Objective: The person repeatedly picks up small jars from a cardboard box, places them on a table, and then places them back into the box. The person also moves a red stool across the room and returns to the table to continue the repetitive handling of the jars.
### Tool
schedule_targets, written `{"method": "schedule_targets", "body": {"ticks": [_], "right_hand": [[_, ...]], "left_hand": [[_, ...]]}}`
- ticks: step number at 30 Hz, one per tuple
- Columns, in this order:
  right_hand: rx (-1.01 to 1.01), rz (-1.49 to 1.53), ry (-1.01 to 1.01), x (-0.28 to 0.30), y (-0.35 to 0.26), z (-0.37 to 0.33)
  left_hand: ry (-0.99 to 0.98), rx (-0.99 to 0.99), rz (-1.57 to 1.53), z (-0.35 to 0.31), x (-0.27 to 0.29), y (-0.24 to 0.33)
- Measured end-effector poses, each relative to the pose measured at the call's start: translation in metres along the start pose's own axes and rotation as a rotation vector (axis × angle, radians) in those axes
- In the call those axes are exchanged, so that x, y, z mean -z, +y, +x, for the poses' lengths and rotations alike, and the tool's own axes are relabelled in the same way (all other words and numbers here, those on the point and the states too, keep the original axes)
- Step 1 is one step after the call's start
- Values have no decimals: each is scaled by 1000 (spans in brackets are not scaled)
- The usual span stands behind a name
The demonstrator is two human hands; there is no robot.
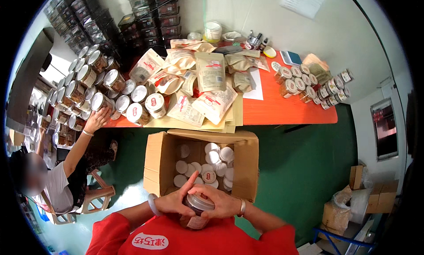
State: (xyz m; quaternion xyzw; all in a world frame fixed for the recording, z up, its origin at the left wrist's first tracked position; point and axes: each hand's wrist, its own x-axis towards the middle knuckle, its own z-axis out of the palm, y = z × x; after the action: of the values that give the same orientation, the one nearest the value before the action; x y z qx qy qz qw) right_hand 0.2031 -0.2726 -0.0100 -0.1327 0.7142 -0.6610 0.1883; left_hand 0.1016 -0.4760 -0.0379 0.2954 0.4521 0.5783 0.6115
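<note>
Close to my chest I hold a clear jar [194, 223] with a silvery lid and dark contents. My left hand [173, 204] grips one side of it, its index finger stretched up past the lid. Around the other side curls my right hand [224, 203], its fingers over the lid's edge. Part of the lid's red label shows between the hands. Just beyond stands an open cardboard box [245, 164], with many loose round white lids [212, 157] inside. One lid [209, 176] among them bears a red label.
Across the orange table [289, 115] lie piled pouches [211, 74]. Stacked jars [84, 78] fill its left end, where a seated co-worker's hand [98, 119] touches one. More jars [298, 80] stand at the right. Cartons [382, 196] sit on the right side of the floor.
</note>
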Motion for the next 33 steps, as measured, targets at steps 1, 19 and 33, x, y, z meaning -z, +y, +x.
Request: {"method": "schedule_targets", "body": {"ticks": [1,19,33], "right_hand": [[54,-7,21,1,2,-5],[430,-59,161,22,-16,-26],[-215,-442,726,46,48,28]], "left_hand": [[-14,-9,13,5,-4,3],[-241,201,-457,17,-34,20],[595,-64,1097,90,-17,16]]}}
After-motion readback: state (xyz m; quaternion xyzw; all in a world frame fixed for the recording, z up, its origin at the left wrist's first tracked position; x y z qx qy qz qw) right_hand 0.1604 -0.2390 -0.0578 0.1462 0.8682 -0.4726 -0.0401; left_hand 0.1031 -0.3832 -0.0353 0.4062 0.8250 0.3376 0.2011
